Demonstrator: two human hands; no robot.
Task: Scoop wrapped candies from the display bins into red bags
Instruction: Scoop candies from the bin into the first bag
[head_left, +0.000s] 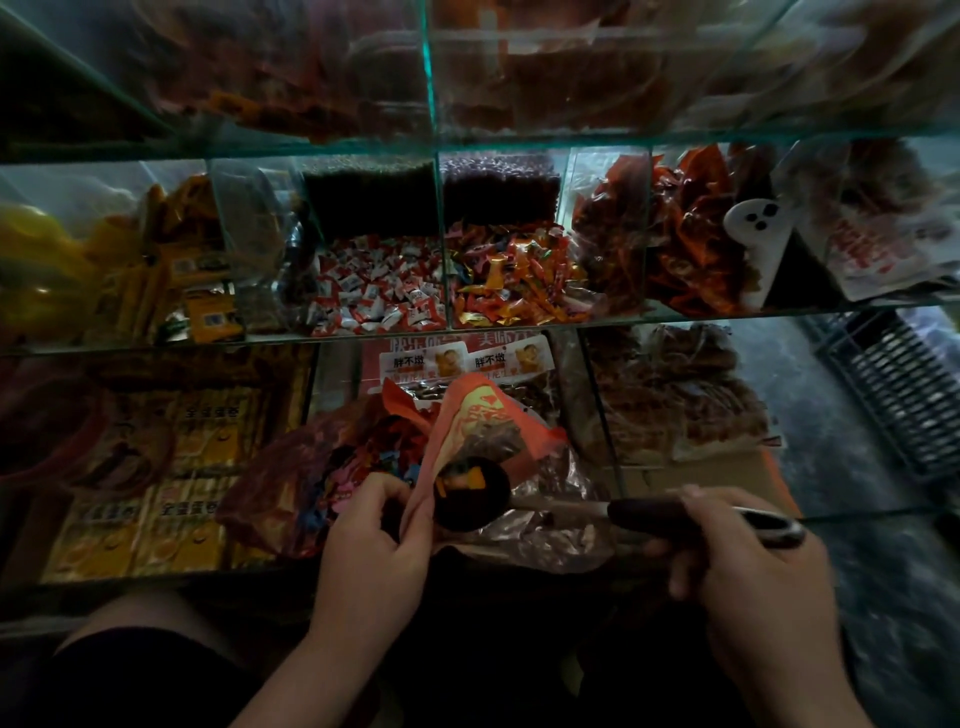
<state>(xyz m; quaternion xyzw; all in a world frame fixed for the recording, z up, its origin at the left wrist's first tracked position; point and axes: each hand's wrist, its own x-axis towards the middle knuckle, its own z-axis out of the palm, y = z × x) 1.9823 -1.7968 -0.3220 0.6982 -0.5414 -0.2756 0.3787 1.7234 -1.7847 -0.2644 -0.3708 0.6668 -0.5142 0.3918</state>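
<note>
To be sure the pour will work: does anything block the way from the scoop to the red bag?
Nothing visible does. The scoop, in the right hand, is at the mouth of the red bag, held open by the left hand.

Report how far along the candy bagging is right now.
Done: a reddish bag left of the hands already holds colourful candies. In hand: the left hand pinches open another red bag while the right hand holds the scoop, carrying orange candies, at its mouth. Left: tipping that load in; the candy bins above look well stocked.
</note>
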